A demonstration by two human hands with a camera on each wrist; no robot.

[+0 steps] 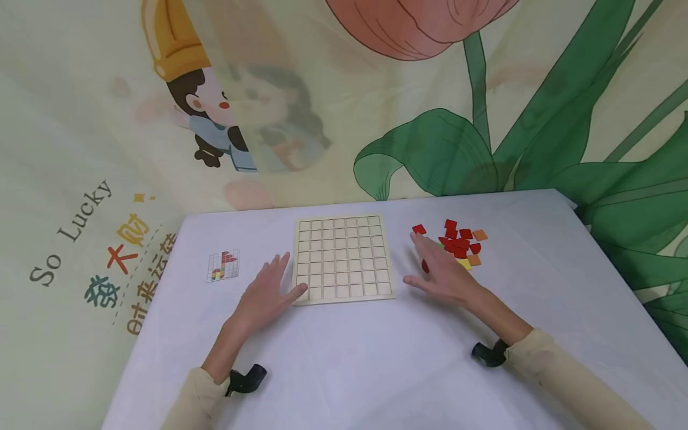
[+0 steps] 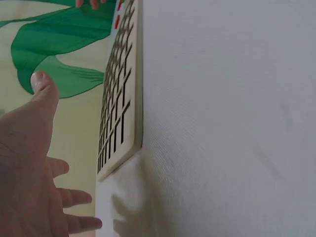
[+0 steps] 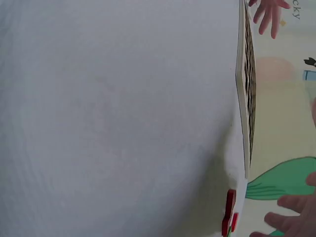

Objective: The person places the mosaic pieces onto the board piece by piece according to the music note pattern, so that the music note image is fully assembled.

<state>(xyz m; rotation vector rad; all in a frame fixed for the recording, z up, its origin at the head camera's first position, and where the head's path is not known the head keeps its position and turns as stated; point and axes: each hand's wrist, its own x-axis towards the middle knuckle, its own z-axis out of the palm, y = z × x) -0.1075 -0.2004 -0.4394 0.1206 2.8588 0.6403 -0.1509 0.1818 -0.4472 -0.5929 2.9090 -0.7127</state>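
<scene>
A square wooden grid board (image 1: 344,260) lies on the white table between the two hands. My left hand (image 1: 264,295) is held over the board's left edge with its fingers spread, the thumb overlapping the near-left corner in the head view. In the left wrist view that hand (image 2: 29,163) shows nothing in its fingers, and its shadow falls beside the board (image 2: 131,128). My right hand (image 1: 442,272), fingers extended, hovers at the near-left side of a loose pile of red pieces (image 1: 457,246) and hides part of it. Orange pieces (image 1: 480,235) and a yellow piece (image 1: 464,263) lie among them.
Left of the board lies a small printed pattern card (image 1: 223,266) with a coloured grid figure. A patterned curtain (image 1: 322,119) hangs right behind the table's far edge. Black wrist mounts (image 1: 247,378) sit under both forearms.
</scene>
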